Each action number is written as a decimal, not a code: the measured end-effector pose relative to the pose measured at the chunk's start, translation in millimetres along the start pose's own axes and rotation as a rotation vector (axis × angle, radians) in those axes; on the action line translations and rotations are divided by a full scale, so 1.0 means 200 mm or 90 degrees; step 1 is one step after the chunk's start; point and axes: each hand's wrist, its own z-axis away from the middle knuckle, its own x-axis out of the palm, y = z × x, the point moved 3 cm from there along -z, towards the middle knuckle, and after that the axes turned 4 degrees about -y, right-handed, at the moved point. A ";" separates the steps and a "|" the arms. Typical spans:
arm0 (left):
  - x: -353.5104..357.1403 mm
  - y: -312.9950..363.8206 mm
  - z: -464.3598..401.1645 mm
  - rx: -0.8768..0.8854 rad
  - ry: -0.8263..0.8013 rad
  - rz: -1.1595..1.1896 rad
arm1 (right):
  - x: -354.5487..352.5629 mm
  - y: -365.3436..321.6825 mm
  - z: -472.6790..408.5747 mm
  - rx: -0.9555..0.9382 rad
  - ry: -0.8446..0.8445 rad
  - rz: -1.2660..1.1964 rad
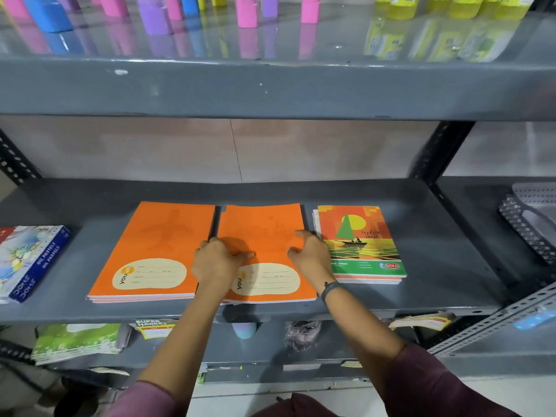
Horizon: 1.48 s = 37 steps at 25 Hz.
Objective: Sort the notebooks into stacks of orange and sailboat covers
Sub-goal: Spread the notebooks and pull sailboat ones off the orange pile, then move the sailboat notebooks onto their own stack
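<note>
Head view: grey metal shelf (421, 296) bears three notebook piles. Left hand (218, 261) and right hand (310, 254), fingers spread, press flat on the middle orange-cover pile (264, 233); orange-cover stack (150, 251) left, sailboat-cover stack (361, 239) right. Blue pastel box (33, 260) far left; coloured plastic bottles (246, 10) above.

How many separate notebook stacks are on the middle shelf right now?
3. An orange-cover stack on the left, a second orange-cover stack in the middle under both hands, and a sailboat-cover stack on the right. Lower notebooks in each stack are hidden.
</note>
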 end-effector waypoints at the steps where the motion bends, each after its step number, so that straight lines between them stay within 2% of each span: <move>1: 0.00 -0.01 -0.02 0.020 -0.020 0.065 | 0.00 -0.01 0.00 0.005 0.002 -0.003; 4: 0.02 -0.05 -0.07 0.061 -0.091 0.306 | -0.01 -0.04 0.01 0.024 0.016 -0.014; 8: -0.10 -0.17 -0.11 0.027 -0.115 0.636 | 0.01 -0.19 -0.01 0.007 0.024 -0.077; 11: -0.30 -0.37 -0.19 -0.023 -0.046 0.719 | 0.14 -0.39 -0.01 -0.004 -0.005 -0.183; 13: -0.45 -0.55 -0.26 -0.046 0.000 0.720 | 0.28 -0.53 0.02 0.022 -0.105 -0.316; 16: -0.58 -0.76 -0.36 -0.076 0.035 0.653 | 0.51 -0.67 0.05 0.042 -0.240 -0.370; 17: -0.61 -0.82 -0.38 -0.084 0.046 0.597 | 0.57 -0.70 0.07 0.032 -0.240 -0.328; 20: -0.63 -0.93 -0.41 -0.092 0.056 0.362 | 0.69 -0.72 0.10 -0.014 -0.202 -0.058; 23: -0.62 -0.95 -0.39 -0.045 0.059 0.083 | 0.69 -0.69 0.15 -0.064 -0.098 0.132; 25: -0.64 -0.92 -0.34 -0.011 0.149 -0.060 | 0.60 -0.64 0.16 -0.078 0.002 0.169; 27: -0.65 -0.81 -0.28 0.088 0.278 -0.073 | 0.46 -0.55 0.14 -0.066 0.110 0.179; 29: -0.59 -0.63 -0.19 0.229 0.313 -0.008 | 0.33 -0.40 0.10 -0.003 0.157 0.212; 30: -0.52 -0.53 -0.14 0.288 0.275 0.045 | 0.27 -0.32 0.09 0.036 0.152 0.238; 32: -0.34 -0.34 -0.04 0.332 0.113 0.176 | 0.20 -0.22 0.07 0.077 0.110 0.261; 34: -0.16 -0.19 0.03 0.290 -0.057 0.263 | 0.17 -0.16 0.05 0.075 0.072 0.243; 37: -0.01 -0.06 0.08 0.194 -0.151 0.285 | 0.14 -0.12 0.03 0.051 0.076 0.148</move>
